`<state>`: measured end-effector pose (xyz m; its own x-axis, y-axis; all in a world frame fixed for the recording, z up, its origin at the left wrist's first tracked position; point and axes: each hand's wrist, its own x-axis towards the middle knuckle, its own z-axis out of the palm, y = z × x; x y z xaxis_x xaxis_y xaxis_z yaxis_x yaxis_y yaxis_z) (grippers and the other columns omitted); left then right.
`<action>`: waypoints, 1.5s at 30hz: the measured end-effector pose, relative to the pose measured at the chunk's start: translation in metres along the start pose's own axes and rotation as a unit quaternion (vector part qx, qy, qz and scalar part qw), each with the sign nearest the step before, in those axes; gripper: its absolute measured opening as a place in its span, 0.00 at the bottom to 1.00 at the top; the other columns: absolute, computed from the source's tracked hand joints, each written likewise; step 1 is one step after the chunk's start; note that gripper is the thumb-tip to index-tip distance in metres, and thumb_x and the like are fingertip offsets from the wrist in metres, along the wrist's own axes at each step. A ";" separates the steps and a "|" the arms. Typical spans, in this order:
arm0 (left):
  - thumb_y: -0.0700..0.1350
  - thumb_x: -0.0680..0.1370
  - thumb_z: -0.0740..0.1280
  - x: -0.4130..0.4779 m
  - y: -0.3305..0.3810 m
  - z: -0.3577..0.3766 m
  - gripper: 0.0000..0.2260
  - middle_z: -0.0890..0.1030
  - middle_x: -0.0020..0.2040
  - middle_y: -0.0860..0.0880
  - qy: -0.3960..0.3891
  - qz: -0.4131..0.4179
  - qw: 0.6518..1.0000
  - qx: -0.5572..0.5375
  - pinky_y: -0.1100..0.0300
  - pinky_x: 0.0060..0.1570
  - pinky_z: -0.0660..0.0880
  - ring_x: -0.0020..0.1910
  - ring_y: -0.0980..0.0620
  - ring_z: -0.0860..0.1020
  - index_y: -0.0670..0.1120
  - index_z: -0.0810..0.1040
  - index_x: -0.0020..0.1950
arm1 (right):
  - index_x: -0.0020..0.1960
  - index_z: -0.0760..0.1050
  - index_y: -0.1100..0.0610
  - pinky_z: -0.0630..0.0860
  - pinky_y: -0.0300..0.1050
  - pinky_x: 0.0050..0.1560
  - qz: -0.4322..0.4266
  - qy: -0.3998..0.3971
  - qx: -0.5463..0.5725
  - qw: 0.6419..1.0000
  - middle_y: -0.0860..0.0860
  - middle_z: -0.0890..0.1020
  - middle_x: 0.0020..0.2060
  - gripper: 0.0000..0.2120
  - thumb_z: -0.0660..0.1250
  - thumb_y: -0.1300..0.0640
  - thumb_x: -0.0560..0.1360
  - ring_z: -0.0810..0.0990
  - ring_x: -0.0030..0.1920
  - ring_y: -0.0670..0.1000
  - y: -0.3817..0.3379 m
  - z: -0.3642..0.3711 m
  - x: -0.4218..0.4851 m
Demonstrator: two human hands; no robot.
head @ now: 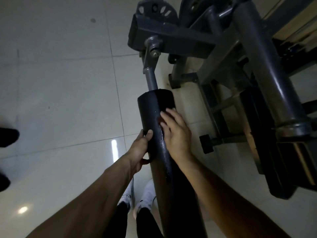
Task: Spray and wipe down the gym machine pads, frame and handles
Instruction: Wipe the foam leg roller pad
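Observation:
A long black roller pad runs from the middle of the view down toward me, with wet droplets shining along its top. My left hand grips its left side, thumb on top and fingers curled underneath. My right hand lies flat on the pad's upper right side with straight fingers. A dark reddish patch, perhaps a cloth, shows under its fingertips, too dim to tell. The pad hangs on a grey metal arm bolted to the grey machine frame.
The machine's thick posts and black base parts fill the right side. Pale floor tiles spread to the left. My white shoes stand below the pad. Dark shoes of another person show at the left edge.

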<state>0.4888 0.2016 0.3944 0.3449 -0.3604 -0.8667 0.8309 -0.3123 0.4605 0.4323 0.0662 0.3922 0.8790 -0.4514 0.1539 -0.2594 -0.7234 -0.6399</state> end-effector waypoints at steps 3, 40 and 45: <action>0.61 0.80 0.67 0.003 -0.003 -0.005 0.22 0.78 0.67 0.55 0.002 0.005 1.000 0.009 0.39 0.62 0.75 0.67 0.49 0.75 0.65 0.69 0.73 | 0.68 0.79 0.56 0.79 0.48 0.64 -0.024 0.002 -0.020 1.000 0.51 0.76 0.69 0.17 0.68 0.60 0.81 0.77 0.67 0.52 -0.011 0.018 0.073; 0.59 0.52 0.83 -0.001 -0.019 0.019 0.55 0.79 0.63 0.56 0.049 0.124 0.974 0.180 0.50 0.63 0.79 0.60 0.52 0.80 0.57 0.59 0.73 | 0.58 0.82 0.51 0.76 0.56 0.56 -0.114 -0.059 -0.143 0.981 0.53 0.77 0.57 0.13 0.74 0.60 0.75 0.74 0.57 0.57 -0.019 0.024 0.122; 0.63 0.50 0.86 0.004 -0.020 0.018 0.62 0.78 0.67 0.55 0.048 0.128 0.976 0.168 0.50 0.65 0.77 0.64 0.52 0.78 0.57 0.57 0.76 | 0.57 0.83 0.52 0.74 0.54 0.55 -0.160 -0.086 -0.135 0.974 0.52 0.77 0.57 0.13 0.72 0.62 0.74 0.74 0.57 0.57 -0.014 0.002 0.078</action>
<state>0.4657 0.1911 0.3854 0.5755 -0.3846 -0.7218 0.5277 -0.4996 0.6870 0.5057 0.0423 0.4116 0.9800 -0.1035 0.1702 -0.0369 -0.9340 -0.3555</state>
